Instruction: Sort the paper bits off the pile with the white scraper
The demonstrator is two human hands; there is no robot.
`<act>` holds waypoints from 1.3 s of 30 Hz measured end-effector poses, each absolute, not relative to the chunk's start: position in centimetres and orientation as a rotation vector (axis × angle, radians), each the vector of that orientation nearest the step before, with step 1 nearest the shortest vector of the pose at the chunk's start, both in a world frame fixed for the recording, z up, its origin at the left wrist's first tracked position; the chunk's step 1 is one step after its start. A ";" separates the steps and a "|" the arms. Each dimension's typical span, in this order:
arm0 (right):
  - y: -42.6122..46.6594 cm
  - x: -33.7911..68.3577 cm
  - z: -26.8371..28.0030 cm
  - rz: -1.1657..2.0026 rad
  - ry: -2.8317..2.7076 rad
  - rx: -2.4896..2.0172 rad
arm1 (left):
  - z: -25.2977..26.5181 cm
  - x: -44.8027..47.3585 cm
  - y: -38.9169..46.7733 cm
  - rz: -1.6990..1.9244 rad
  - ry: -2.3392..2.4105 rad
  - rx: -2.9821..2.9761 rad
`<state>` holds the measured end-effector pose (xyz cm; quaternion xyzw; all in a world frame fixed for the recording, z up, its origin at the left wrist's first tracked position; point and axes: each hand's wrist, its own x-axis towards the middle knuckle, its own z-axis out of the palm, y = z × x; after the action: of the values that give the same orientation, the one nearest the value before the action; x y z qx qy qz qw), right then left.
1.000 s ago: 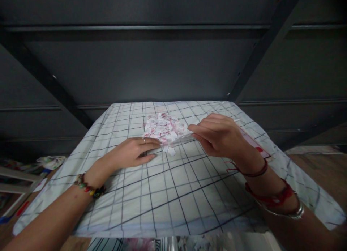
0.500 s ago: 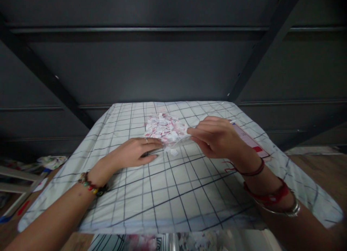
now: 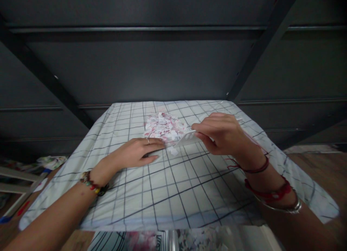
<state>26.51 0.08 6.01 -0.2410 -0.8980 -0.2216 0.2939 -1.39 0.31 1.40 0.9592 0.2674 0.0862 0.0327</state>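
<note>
A heap of torn white and pink paper scraps (image 3: pixel 164 126) lies on the checked tablecloth (image 3: pixel 162 186). My left hand (image 3: pixel 138 151) rests flat at the heap's near left edge, fingers stretched out and holding nothing. In my right hand (image 3: pixel 219 133) is a thin white slotted spatula (image 3: pixel 187 138), its handle end sticking out past the knuckles. The spatula's blade is tilted, its lower edge down by the near right side of the heap. A few loose scraps (image 3: pixel 172 150) lie between the blade and my left fingertips.
At the table's near edge stand containers with pink scraps (image 3: pixel 142 240) and greyish scraps (image 3: pixel 202 240). A phone (image 3: pixel 255 140) is mostly hidden behind my right wrist. Dark panels (image 3: pixel 141 66) rise behind the table; a pale wooden frame (image 3: pixel 18 187) stands at left.
My right hand has shifted slightly right and turned the spatula, so its slotted face now shows. More of the phone is covered. My left hand has hardly moved.
</note>
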 end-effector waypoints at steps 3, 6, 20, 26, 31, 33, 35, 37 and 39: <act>0.1 26.5 6.0 -0.592 -2.402 -0.640 | 1.4 -1.3 0.2 0.256 0.830 2.961; 0.1 26.4 6.0 -0.568 -2.422 -0.655 | 1.2 -1.2 0.2 0.237 0.831 2.982; 0.1 26.8 6.0 -0.502 -2.428 -0.712 | 1.0 -1.1 0.3 0.223 0.786 3.038; 0.1 26.9 6.0 -0.477 -2.426 -0.710 | 1.0 -1.0 0.2 0.204 0.804 3.038; 0.1 26.9 6.1 -0.485 -2.458 -0.733 | 1.1 -1.0 0.3 0.204 0.799 3.034; 0.1 27.3 6.3 -0.460 -2.452 -0.721 | 1.1 -1.0 0.3 0.212 0.794 3.031; 0.1 27.5 6.4 -0.438 -2.436 -0.710 | 1.1 -1.0 0.3 0.212 0.797 3.027; 0.0 27.6 6.4 -0.416 -2.424 -0.711 | 1.2 -1.0 0.2 0.220 0.793 3.027; -0.1 27.5 6.4 -0.375 -2.423 -0.709 | 1.2 -0.9 0.2 0.235 0.791 3.029</act>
<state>27.46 -0.09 6.38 -0.2657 -0.9084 -0.1406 0.2905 -0.95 0.19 1.17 0.9648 0.2520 0.0749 0.0012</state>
